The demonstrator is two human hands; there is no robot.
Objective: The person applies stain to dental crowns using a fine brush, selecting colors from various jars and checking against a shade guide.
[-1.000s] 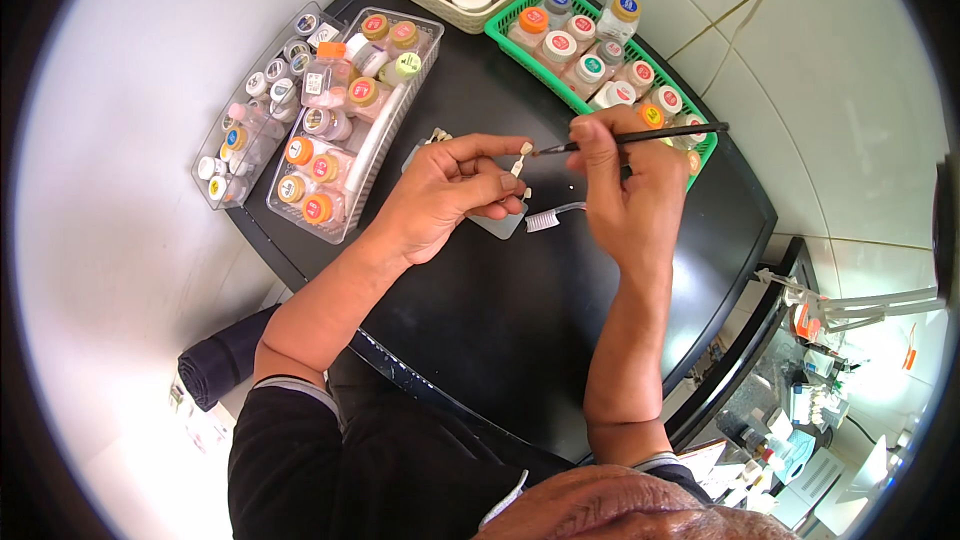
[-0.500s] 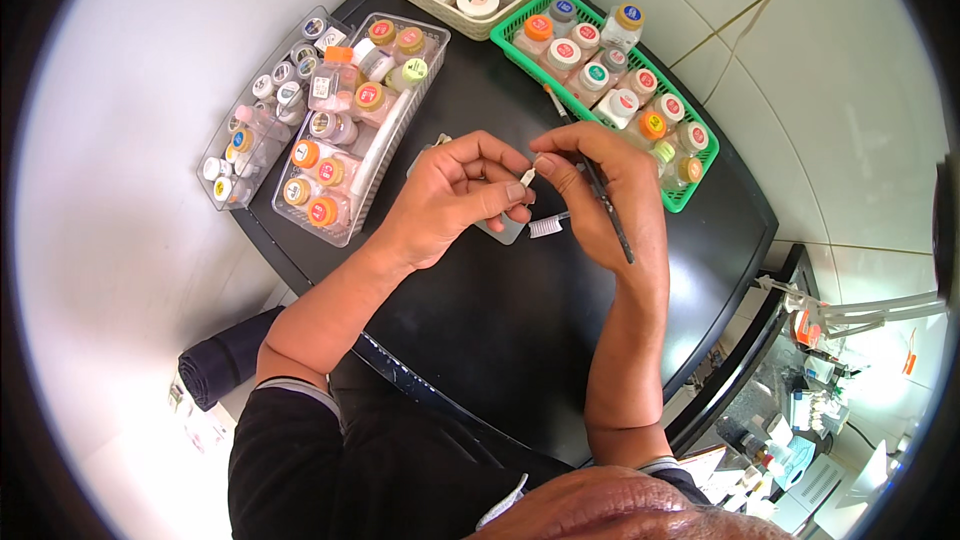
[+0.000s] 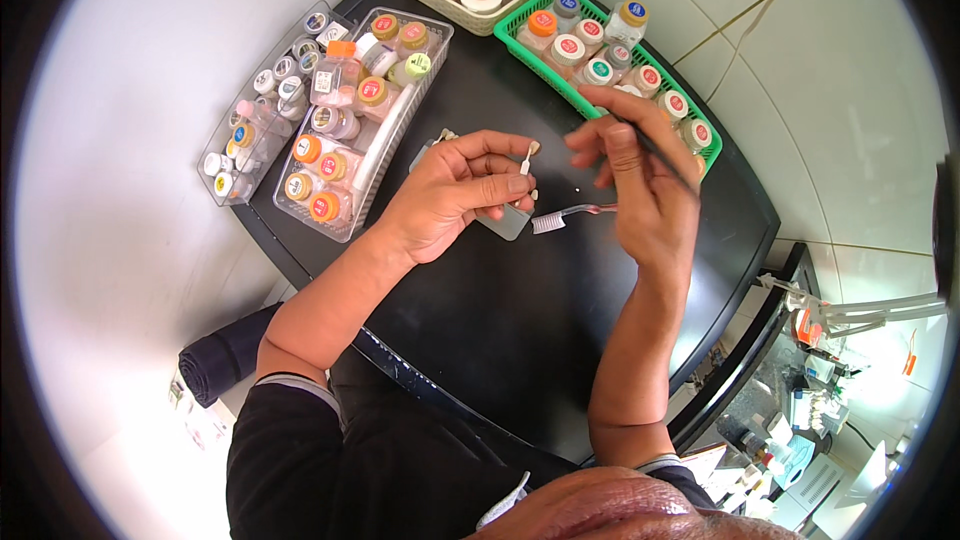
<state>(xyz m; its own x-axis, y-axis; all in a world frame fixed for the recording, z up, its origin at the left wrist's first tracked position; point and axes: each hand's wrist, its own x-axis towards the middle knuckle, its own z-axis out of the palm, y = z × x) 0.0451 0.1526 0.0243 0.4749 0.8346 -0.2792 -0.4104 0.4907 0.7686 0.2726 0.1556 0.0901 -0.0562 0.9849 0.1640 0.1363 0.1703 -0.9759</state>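
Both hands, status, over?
Left hand holding small white cream-tipped stick. Right hand gripping slim dark tool, blurred. White-bristled toothbrush lies on black table between hands.

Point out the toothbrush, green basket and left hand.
Toothbrush (image 3: 549,224), head view: on its pale bristles.
Green basket (image 3: 549,75), head view: on its near side.
Left hand (image 3: 440,197), head view: on the hand's middle.

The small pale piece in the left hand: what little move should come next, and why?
Perhaps bring the slender dark tool toward the small pale piece: the left hand holds the piece up, while the right hand holds the tool apart from it.
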